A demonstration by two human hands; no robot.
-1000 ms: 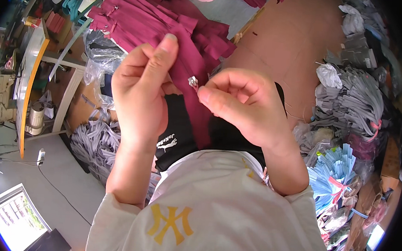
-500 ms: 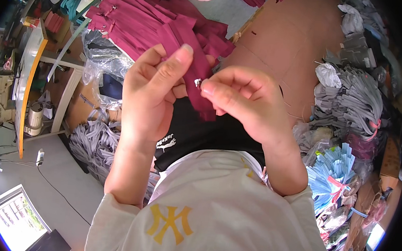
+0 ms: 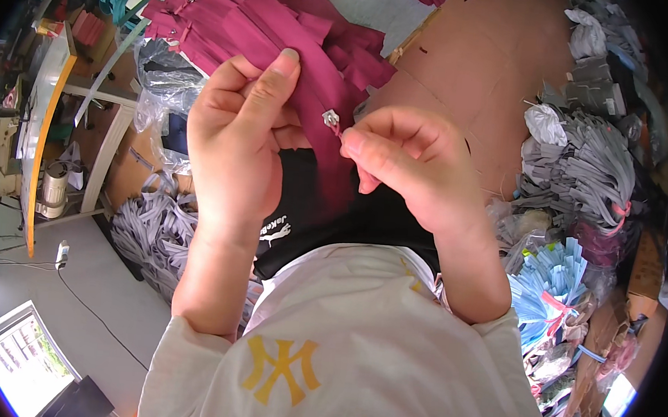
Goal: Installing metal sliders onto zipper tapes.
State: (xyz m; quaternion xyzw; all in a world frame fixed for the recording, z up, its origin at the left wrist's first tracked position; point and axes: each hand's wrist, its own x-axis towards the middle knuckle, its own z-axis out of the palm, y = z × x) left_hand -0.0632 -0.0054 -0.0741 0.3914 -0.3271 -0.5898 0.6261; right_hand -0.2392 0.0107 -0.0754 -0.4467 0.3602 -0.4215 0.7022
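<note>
My left hand [image 3: 237, 142] is closed on a maroon fabric strip [image 3: 321, 90], thumb on top and the fingers behind it. The strip hangs down in front of my black clothing, its lower end blurred. A small silvery metal piece [image 3: 330, 119] lies against the strip, between my two hands. From it a thin reddish tail runs to my right hand [image 3: 420, 164], whose thumb and forefinger pinch its end. Beyond the left hand lies a pile of maroon strips [image 3: 223, 23], some with similar small metal pieces.
At the left stand an orange-edged table [image 3: 50, 147] and a clear plastic bag [image 3: 155, 89]. A heap of grey strips [image 3: 156, 230] lies below them. On the right are bundled grey strips [image 3: 588, 170], bundled light blue strips [image 3: 548, 284] and a cardboard piece [image 3: 647, 264].
My left hand has shifted left and slightly up along with the strip. The metal piece now sits farther from my right fingertips, showing the thin tail between them.
</note>
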